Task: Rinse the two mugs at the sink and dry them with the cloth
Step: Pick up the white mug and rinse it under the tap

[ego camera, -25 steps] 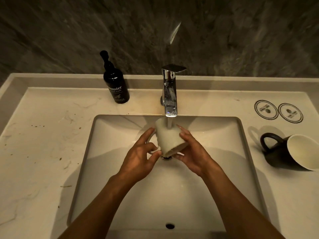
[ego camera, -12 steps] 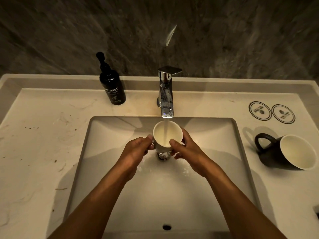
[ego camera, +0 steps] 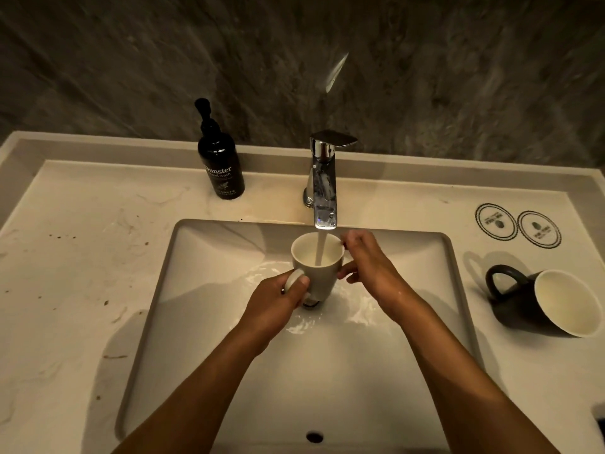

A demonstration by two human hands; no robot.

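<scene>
Dim sink point(ego camera: 196, 322), left hand point(ego camera: 278, 306) gripping white mug point(ego camera: 322, 276), drain hidden

This is a bathroom. A white sink point(ego camera: 203, 290) sits in a pale stone desk point(ego camera: 82, 273), with a shiny tap point(ego camera: 322, 188) and a hand wash bottle point(ego camera: 220, 162) by a dark wall point(ego camera: 425, 77).

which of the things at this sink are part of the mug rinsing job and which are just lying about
Part of the job:
white mug, under the running water
left hand, gripping its handle
right hand, at its rim
dark mug, on its side on the counter
tap
sink

Just lying about:
hand wash bottle
two round coasters

No cloth in view.
</scene>
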